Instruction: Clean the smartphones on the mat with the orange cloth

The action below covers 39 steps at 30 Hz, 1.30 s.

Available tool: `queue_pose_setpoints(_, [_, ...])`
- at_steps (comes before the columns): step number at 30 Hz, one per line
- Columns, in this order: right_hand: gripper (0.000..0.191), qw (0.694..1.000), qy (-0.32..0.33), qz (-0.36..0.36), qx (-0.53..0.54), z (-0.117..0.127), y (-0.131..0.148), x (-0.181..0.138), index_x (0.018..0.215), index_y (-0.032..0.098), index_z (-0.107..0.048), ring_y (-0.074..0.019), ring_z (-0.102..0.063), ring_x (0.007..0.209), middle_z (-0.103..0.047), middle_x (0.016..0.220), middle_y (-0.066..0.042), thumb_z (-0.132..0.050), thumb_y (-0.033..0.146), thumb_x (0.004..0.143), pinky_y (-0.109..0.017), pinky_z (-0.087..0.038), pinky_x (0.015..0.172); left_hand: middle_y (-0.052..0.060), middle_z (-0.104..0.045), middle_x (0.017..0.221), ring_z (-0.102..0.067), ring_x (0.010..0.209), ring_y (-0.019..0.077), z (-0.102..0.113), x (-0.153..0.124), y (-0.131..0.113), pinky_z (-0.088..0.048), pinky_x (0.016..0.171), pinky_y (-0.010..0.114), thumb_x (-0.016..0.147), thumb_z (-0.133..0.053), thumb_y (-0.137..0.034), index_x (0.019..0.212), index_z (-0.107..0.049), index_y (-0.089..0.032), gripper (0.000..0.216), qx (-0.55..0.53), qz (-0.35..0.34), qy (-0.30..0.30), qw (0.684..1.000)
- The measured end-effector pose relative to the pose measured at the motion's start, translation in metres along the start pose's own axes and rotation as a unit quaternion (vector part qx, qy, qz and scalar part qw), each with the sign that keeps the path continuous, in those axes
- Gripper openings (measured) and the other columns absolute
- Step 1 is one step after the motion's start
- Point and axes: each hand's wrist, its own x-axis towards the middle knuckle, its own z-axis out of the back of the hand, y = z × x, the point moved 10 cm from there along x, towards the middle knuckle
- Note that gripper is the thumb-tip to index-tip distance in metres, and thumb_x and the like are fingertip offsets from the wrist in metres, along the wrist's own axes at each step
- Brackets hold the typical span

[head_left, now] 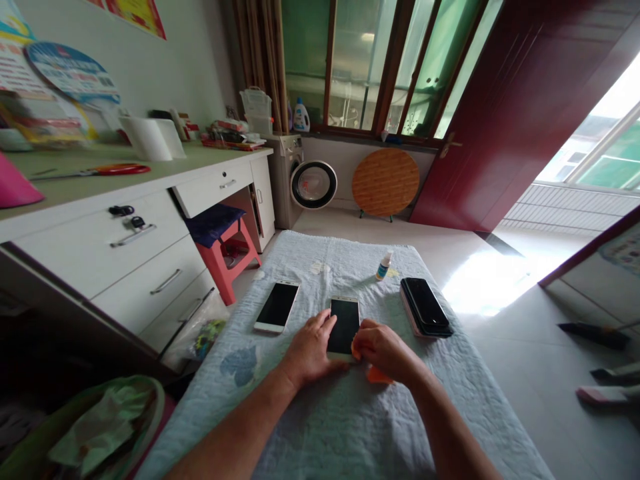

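A white-framed smartphone with a dark screen lies face up on the cloth-covered table. Around its left and lower edges my left hand holds it in place, thumb at the bottom. My right hand pinches an orange cloth against the phone's lower right side; part of the cloth hangs out below the fingers. To the left lies a second white smartphone, screen up. On the right sits a stack of phones, a black one on top. Beyond them stands a small spray bottle.
A pale blue quilted cloth covers the table. Along the left runs a white desk with drawers, a red stool beside it. A bin stands at the lower left. Behind are a washing machine and a round wooden tabletop.
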Motion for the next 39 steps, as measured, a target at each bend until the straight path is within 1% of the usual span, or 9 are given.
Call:
queue_pose_setpoints(4, [0.022, 0.999, 0.031, 0.011, -0.009, -0.006, 0.008, -0.004, 0.068, 0.019, -0.07, -0.0109, -0.054, 0.074, -0.059, 0.078, -0.001, -0.054, 0.005, 0.072, -0.019, -0.038, 0.068, 0.019, -0.035, 0.148, -0.036, 0.134, 0.0334, -0.001, 0.002, 0.003, -0.032, 0.111, 0.041, 0.056, -0.078, -0.056, 0.137, -0.043, -0.012, 0.099, -0.012, -0.002, 0.013, 1.0])
queue_pose_setpoints(9, [0.018, 0.999, -0.014, 0.021, -0.042, -0.015, 0.01, 0.006, 0.069, 0.02, -0.069, -0.0098, -0.053, 0.072, -0.058, 0.079, 0.001, -0.056, 0.009, 0.077, -0.02, -0.036, 0.068, 0.017, -0.031, 0.15, -0.033, 0.136, 0.0319, -0.004, 0.003, 0.008, -0.033, 0.11, 0.043, 0.059, -0.08, -0.042, 0.139, -0.041, -0.016, 0.093, -0.081, -0.023, 0.069, 0.994])
queue_pose_setpoints(12, [0.019, 0.997, -0.031, 0.047, -0.044, -0.027, 0.021, 0.012, 0.07, 0.02, -0.068, -0.0087, -0.052, 0.07, -0.058, 0.081, 0.001, -0.055, 0.009, 0.078, -0.019, -0.035, 0.064, 0.018, -0.032, 0.149, -0.035, 0.135, 0.0312, -0.001, 0.003, 0.008, -0.034, 0.109, 0.042, 0.062, -0.078, -0.037, 0.137, -0.043, -0.015, 0.086, -0.107, -0.037, 0.062, 0.992])
queue_pose_setpoints(17, [0.018, 0.995, -0.031, 0.081, -0.056, -0.04, 0.042, 0.017, 0.07, 0.018, -0.066, -0.011, -0.054, 0.078, -0.058, 0.085, -0.001, -0.055, 0.007, 0.078, -0.019, -0.035, 0.064, 0.018, -0.037, 0.145, -0.039, 0.133, 0.0306, 0.001, 0.004, 0.005, -0.032, 0.111, 0.041, 0.062, -0.077, -0.03, 0.135, -0.045, -0.014, 0.082, -0.096, -0.035, 0.05, 0.993])
queue_pose_setpoints(21, [0.019, 0.997, -0.007, 0.054, -0.048, -0.038, 0.034, 0.013, 0.071, 0.019, -0.068, -0.0092, -0.053, 0.072, -0.057, 0.085, -0.001, -0.054, 0.009, 0.079, -0.019, -0.034, 0.061, 0.019, -0.035, 0.147, -0.037, 0.134, 0.0321, 0.0, 0.004, 0.006, -0.033, 0.11, 0.042, 0.062, -0.078, -0.036, 0.136, -0.044, -0.015, 0.084, -0.095, -0.038, 0.057, 0.993])
queue_pose_setpoints(24, [0.02, 0.999, 0.016, 0.028, -0.04, -0.027, 0.021, 0.005, 0.071, 0.02, -0.069, -0.0081, -0.052, 0.069, -0.057, 0.083, 0.0, -0.054, 0.012, 0.08, -0.019, -0.035, 0.063, 0.018, -0.033, 0.147, -0.036, 0.134, 0.0329, -0.001, 0.003, 0.008, -0.034, 0.109, 0.042, 0.061, -0.08, -0.044, 0.137, -0.044, -0.016, 0.089, -0.101, -0.041, 0.065, 0.992])
queue_pose_setpoints(31, [0.019, 0.997, 0.066, -0.005, -0.035, -0.012, 0.007, -0.006, 0.068, 0.019, -0.069, -0.0107, -0.054, 0.075, -0.058, 0.078, -0.001, -0.056, 0.006, 0.072, -0.019, -0.036, 0.069, 0.016, -0.035, 0.148, -0.036, 0.134, 0.031, 0.001, 0.003, 0.008, -0.034, 0.109, 0.041, 0.059, -0.082, -0.037, 0.138, -0.043, -0.018, 0.09, -0.093, -0.035, 0.058, 0.993])
queue_pose_setpoints(33, [0.019, 0.998, 0.05, -0.01, -0.04, -0.012, 0.007, -0.004, 0.069, 0.019, -0.069, -0.0105, -0.053, 0.073, -0.058, 0.078, 0.0, -0.055, 0.007, 0.072, -0.019, -0.036, 0.067, 0.016, -0.035, 0.148, -0.036, 0.135, 0.0306, 0.002, 0.003, 0.008, -0.032, 0.11, 0.041, 0.058, -0.082, -0.038, 0.138, -0.043, -0.018, 0.091, -0.089, -0.03, 0.059, 0.994])
queue_pose_setpoints(39, [0.02, 0.996, -0.064, -0.011, -0.056, -0.012, 0.001, 0.011, 0.072, 0.02, -0.064, -0.0099, -0.052, 0.071, -0.055, 0.081, 0.0, -0.048, 0.011, 0.081, -0.019, -0.036, 0.066, 0.018, -0.033, 0.149, -0.034, 0.136, 0.0317, -0.001, 0.004, 0.009, -0.029, 0.112, 0.042, 0.057, -0.082, -0.044, 0.138, -0.042, -0.015, 0.095, -0.083, -0.026, 0.069, 0.994])
